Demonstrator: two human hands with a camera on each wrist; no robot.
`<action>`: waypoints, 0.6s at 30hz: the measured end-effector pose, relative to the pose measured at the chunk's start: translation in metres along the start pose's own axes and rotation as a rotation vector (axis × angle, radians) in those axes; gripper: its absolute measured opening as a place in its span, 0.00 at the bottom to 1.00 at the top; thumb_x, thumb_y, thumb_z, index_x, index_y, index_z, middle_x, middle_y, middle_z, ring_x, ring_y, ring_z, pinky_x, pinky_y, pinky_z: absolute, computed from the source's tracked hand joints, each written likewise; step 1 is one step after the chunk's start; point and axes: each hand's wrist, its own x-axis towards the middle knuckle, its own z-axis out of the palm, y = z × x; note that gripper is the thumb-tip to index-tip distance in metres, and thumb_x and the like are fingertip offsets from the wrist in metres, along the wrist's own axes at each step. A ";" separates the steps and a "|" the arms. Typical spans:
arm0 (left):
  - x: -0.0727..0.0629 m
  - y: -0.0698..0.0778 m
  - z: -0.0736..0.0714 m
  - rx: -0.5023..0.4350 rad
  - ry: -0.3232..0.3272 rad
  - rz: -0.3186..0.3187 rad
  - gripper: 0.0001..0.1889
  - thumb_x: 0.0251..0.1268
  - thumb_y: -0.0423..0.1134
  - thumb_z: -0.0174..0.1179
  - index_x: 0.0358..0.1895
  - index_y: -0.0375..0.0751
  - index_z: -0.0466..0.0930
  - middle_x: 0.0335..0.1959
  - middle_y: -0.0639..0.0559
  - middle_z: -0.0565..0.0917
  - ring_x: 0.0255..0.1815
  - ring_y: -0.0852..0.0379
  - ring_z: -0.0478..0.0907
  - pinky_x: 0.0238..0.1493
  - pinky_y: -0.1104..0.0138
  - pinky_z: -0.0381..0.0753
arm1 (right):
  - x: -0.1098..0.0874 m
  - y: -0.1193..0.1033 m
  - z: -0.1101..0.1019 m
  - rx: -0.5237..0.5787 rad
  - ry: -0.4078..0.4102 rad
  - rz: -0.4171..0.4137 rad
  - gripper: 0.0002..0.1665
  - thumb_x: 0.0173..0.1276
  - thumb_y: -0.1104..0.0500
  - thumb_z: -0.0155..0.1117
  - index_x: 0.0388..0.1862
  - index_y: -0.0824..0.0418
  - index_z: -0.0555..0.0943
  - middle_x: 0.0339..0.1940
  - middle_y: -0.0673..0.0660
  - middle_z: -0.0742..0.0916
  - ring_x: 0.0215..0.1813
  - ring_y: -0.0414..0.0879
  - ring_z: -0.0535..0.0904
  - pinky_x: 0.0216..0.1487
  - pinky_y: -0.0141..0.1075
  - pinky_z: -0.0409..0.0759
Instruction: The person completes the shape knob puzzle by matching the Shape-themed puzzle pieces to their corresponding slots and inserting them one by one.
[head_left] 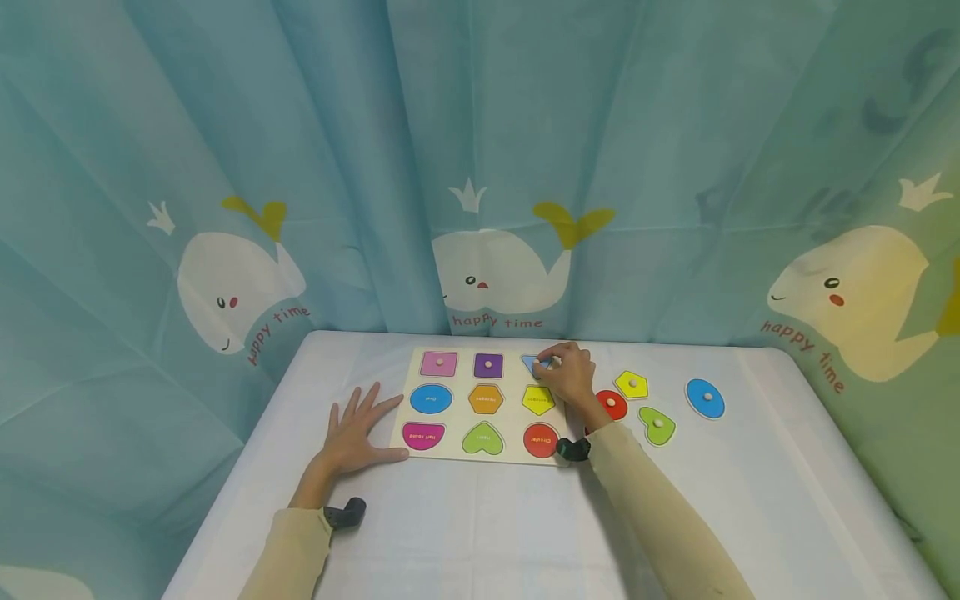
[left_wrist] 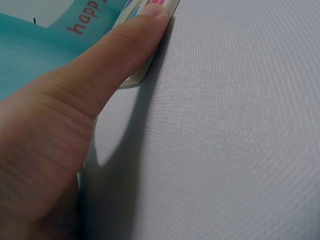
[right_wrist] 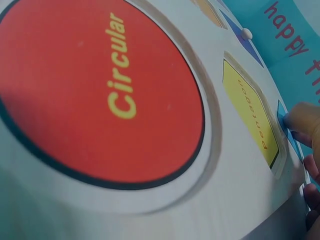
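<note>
A pale wooden shape-puzzle board point(head_left: 513, 421) lies on the table. My right hand point(head_left: 567, 372) is at its far right corner, thumb and fingertips pinching the knob of a blue triangle piece point(head_left: 529, 362). That piece sits at its place on the board; in the right wrist view the fingers partly cover the blue triangle point(right_wrist: 281, 114). My left hand point(head_left: 356, 435) lies with fingers spread at the board's left side. Its thumb point(left_wrist: 132, 37) rests on the near left corner. A pink piece point(head_left: 431, 364) and a purple square piece point(head_left: 482, 359), both knobbed, sit in the far row.
Printed recesses without knobs include the red circle point(head_left: 536, 440), green heart point(head_left: 483, 439) and blue oval point(head_left: 431, 399). Right of the board lie loose knobbed pieces: a yellow pentagon point(head_left: 624, 385), green heart point(head_left: 654, 433), red circle point(head_left: 617, 412) and blue oval point(head_left: 699, 396). A curtain point(head_left: 645, 275) hangs behind.
</note>
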 end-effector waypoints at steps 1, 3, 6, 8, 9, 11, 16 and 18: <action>0.000 0.000 0.000 0.000 0.001 -0.001 0.54 0.46 0.68 0.74 0.79 0.51 0.65 0.84 0.37 0.48 0.82 0.28 0.34 0.73 0.29 0.25 | 0.000 0.000 0.000 -0.001 0.001 -0.003 0.13 0.66 0.52 0.72 0.43 0.58 0.91 0.66 0.64 0.78 0.68 0.63 0.66 0.72 0.64 0.56; 0.000 0.000 0.000 0.000 0.000 -0.002 0.55 0.46 0.68 0.74 0.79 0.51 0.65 0.84 0.37 0.47 0.82 0.28 0.34 0.73 0.29 0.25 | 0.000 0.000 0.000 0.007 -0.001 0.001 0.13 0.66 0.52 0.72 0.43 0.58 0.91 0.66 0.64 0.77 0.68 0.63 0.65 0.72 0.64 0.55; 0.001 -0.002 0.002 -0.003 0.004 0.002 0.54 0.46 0.68 0.74 0.79 0.51 0.65 0.84 0.36 0.48 0.82 0.28 0.34 0.73 0.29 0.25 | -0.001 0.000 0.000 0.010 -0.004 0.004 0.13 0.66 0.52 0.73 0.43 0.58 0.91 0.66 0.64 0.77 0.69 0.63 0.65 0.73 0.64 0.55; 0.001 -0.003 0.003 -0.002 0.009 0.003 0.54 0.46 0.68 0.74 0.79 0.51 0.65 0.84 0.37 0.48 0.83 0.28 0.34 0.73 0.29 0.26 | -0.001 0.001 0.001 0.013 -0.006 0.007 0.13 0.66 0.51 0.73 0.43 0.58 0.91 0.66 0.64 0.77 0.69 0.63 0.65 0.73 0.63 0.55; 0.001 -0.003 0.003 -0.001 0.011 0.004 0.54 0.46 0.68 0.74 0.79 0.51 0.65 0.84 0.37 0.48 0.83 0.28 0.34 0.73 0.29 0.26 | -0.001 0.001 0.001 0.012 -0.006 0.006 0.13 0.66 0.51 0.73 0.43 0.58 0.90 0.66 0.64 0.77 0.69 0.63 0.65 0.73 0.63 0.55; 0.001 -0.004 0.004 0.002 0.017 0.008 0.54 0.46 0.68 0.74 0.79 0.52 0.65 0.84 0.37 0.49 0.83 0.28 0.35 0.73 0.29 0.26 | -0.001 0.002 0.001 0.010 -0.006 0.005 0.13 0.66 0.51 0.73 0.43 0.57 0.90 0.66 0.63 0.77 0.68 0.63 0.65 0.73 0.63 0.54; 0.002 -0.004 0.004 -0.001 0.018 0.007 0.54 0.46 0.68 0.74 0.79 0.52 0.65 0.84 0.37 0.49 0.83 0.28 0.34 0.73 0.29 0.26 | 0.000 0.002 0.002 0.005 -0.003 0.003 0.13 0.67 0.52 0.72 0.44 0.57 0.90 0.66 0.63 0.77 0.68 0.62 0.65 0.73 0.63 0.55; 0.001 -0.003 0.003 -0.002 0.015 0.005 0.55 0.46 0.68 0.74 0.79 0.52 0.65 0.84 0.37 0.48 0.83 0.28 0.34 0.73 0.29 0.25 | 0.000 0.002 0.002 0.003 -0.005 0.001 0.13 0.67 0.52 0.72 0.44 0.58 0.90 0.66 0.63 0.77 0.68 0.62 0.65 0.72 0.63 0.56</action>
